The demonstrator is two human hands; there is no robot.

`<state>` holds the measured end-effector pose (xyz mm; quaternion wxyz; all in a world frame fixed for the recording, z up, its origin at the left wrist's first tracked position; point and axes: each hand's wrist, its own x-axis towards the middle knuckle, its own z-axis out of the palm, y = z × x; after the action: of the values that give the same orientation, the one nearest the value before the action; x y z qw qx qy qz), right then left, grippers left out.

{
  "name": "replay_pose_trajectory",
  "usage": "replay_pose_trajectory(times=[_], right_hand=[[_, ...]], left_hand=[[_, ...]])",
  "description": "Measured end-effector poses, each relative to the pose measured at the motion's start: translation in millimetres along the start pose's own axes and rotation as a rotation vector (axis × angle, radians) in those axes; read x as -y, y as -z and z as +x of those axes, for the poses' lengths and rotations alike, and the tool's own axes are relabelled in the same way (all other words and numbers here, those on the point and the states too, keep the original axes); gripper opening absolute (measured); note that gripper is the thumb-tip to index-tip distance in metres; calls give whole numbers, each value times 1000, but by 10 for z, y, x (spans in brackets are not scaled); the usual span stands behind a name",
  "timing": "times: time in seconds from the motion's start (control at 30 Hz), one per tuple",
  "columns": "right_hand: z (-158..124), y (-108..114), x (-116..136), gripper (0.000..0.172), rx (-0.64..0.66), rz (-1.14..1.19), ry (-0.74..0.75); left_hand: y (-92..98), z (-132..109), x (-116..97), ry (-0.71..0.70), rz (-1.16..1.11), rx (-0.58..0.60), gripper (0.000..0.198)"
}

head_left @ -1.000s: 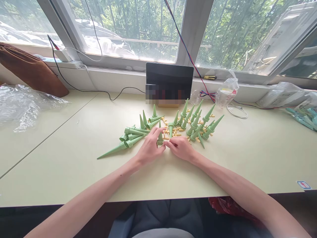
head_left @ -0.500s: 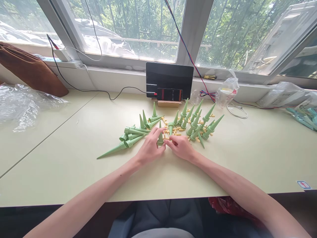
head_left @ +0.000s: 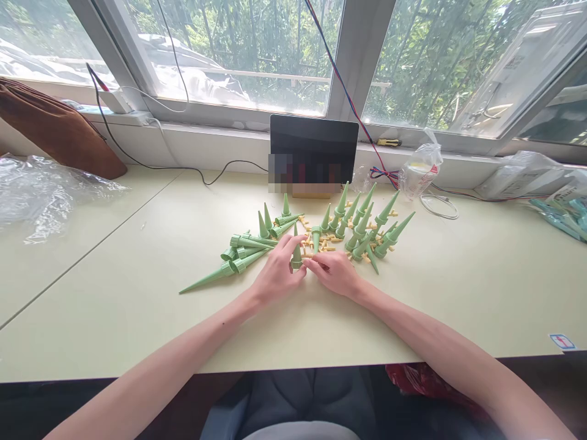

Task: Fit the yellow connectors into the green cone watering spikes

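An upright green spike (head_left: 296,255) stands between my hands, point up. My left hand (head_left: 280,269) is wrapped round its left side and holds it. My right hand (head_left: 337,272) pinches at the right side of its base; a small yellow piece shows at the fingertips. Behind them lie small yellow pieces (head_left: 326,243) and a green spike standing point down (head_left: 316,237). Several loose green spikes (head_left: 250,247) lie to the left. On the right, several green spikes (head_left: 360,229) with yellow pieces at their bases stand or lean together.
At the back a black tablet (head_left: 316,143) leans on the sill above a small cardboard stand (head_left: 312,192). Clear plastic wrap (head_left: 41,189) and a brown bag (head_left: 55,125) are at the left. A bagged cup (head_left: 419,171), cables and plastic packets (head_left: 523,174) lie at the back right.
The spike between my hands has shifted very slightly to the left. Both hands keep nearly the same place and grip.
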<state>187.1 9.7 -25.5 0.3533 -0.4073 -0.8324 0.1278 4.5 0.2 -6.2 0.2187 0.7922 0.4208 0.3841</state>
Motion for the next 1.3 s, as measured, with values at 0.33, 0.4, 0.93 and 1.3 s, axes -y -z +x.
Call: replay_pose_trajectory(times=[0.33,0.4,0.93,1.3], right_hand=[[-11,-9,-19,54,5,23,29],[-13,-7,-16,54,9,27,31],[-16,-27,-40,42,-98,65,-85],[-17,-39,-48,30,-21,94,-53]], left_hand=[[3,1,7,20,14,21,57],[2,1,9,20,23,23,57],[0,4,2,21,23,11,55],[-15,-9,-24,13,28,46,55]])
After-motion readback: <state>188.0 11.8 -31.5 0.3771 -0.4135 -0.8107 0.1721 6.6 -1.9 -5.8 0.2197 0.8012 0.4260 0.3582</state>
